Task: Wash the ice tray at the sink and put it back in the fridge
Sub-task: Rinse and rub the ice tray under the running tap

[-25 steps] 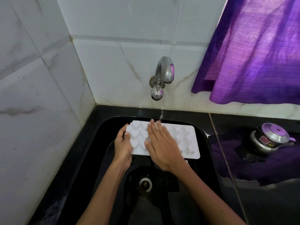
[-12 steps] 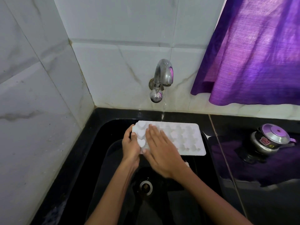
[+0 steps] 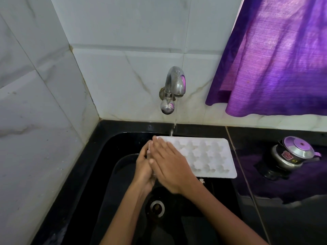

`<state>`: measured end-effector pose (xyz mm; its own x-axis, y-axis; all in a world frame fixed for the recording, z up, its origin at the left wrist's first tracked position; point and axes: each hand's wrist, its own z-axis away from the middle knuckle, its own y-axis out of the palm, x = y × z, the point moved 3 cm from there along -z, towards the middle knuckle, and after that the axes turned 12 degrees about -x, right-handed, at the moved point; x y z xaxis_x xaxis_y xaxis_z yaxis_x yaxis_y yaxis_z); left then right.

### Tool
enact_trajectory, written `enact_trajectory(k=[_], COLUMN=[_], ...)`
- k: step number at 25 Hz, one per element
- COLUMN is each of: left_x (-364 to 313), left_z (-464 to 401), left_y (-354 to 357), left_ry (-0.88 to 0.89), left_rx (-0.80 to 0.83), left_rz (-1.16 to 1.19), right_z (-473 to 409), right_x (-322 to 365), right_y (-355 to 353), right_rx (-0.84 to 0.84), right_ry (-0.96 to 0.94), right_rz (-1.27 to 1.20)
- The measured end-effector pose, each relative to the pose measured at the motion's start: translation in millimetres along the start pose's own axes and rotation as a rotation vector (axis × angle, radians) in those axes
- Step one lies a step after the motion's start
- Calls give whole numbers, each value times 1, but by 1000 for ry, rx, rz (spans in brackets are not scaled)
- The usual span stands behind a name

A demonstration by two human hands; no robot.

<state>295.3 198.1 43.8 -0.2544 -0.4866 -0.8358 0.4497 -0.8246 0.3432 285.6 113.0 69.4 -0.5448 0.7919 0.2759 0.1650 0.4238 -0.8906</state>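
Gripped at its left end by the left hand, whose fingers are curled round the edge, the white ice tray is held over the black sink. It is pressed from above by the right hand (fingers straight and flat across the moulds). Water is run from the steel tap, apparently onto the tray's far edge. A small pot is seen on the counter.
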Motion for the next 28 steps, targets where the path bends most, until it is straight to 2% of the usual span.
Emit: enact_trajectory(k=[2, 4, 9, 11, 14, 16, 21, 23, 25, 26, 28], left_x=[-4, -7, -3, -8, -19, -24, -8, -2, -4, -5, -6], left_z=[-9, -13, -5, -7, -14, -18, -8, -5, -6, -7, -9], left_y=[-12, -17, -5, -4, -7, -7, 8, 13, 12, 10, 0], left_ry=[-68, -92, -175, -194, -149, -136, -162, -169, -164, -159, -142], left_rx=[-50, -41, 64, 66, 18, 8, 81, 84, 47, 31, 17], left_rz=[82, 113, 146, 198, 174, 182, 103, 92, 98, 107, 101], right_z=[22, 31, -11, -18, 4, 23, 1, -8, 4, 11, 24], right_x=[1, -11, -29, -17, 7, 6, -30, -25, -7, 1, -3], right_y=[0, 0, 6, 4, 2, -2, -12, -8, -6, -14, -34], right_rx=[39, 8, -98, -100, -26, -22, -108, -63, -3, 41, 103], right_ry=[-74, -62, 185, 93, -171, -222, 97, 105, -34, -75, -2], right_rz=[7, 91, 147, 180, 147, 189, 319, 292, 202, 96, -150])
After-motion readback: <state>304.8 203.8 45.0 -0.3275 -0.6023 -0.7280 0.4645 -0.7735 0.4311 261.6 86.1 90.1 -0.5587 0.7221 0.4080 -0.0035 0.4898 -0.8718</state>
